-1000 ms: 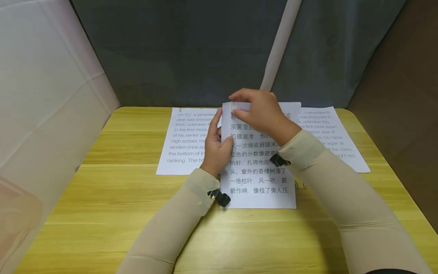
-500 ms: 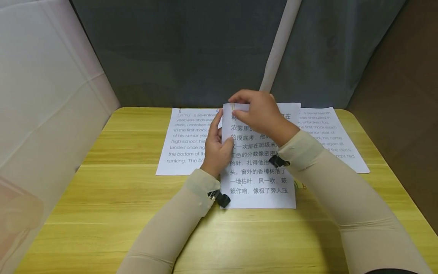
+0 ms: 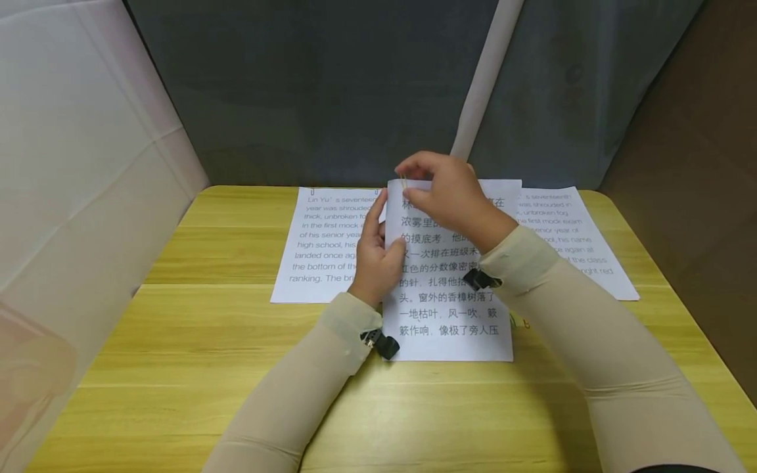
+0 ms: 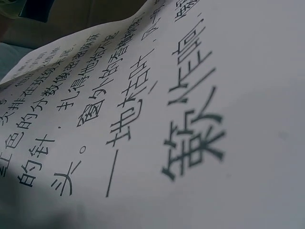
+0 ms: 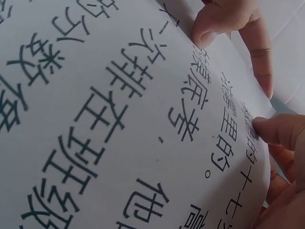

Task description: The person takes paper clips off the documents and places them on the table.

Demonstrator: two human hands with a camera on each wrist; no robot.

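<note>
A white sheet (image 3: 449, 341) printed with large Chinese characters is held in front of me, raised off the table at its top. My left hand (image 3: 378, 263) grips its left edge, thumb on the printed face and fingers behind. At the top left corner, my right hand (image 3: 455, 197) pinches a thin yellowish paper clip (image 3: 403, 182) between thumb and index finger; the clip straddles the sheet's top edge. From the right wrist, the left thumb (image 5: 209, 31) shows pressing on the sheet (image 5: 143, 119). The left wrist view holds only the lower part of the printed page (image 4: 257, 119).
Behind on the wooden table (image 3: 195, 341) lie a left English-printed sheet (image 3: 316, 243), with small clips on its top edge, and a right English sheet (image 3: 585, 243). A small clip (image 3: 527, 324) lies near the right forearm. A dark panel (image 3: 307, 98) closes the back.
The yellowish clip appears to sit slightly higher against the sheet's top edge than a second ago. Both hands keep nearly the same place and grip.
</note>
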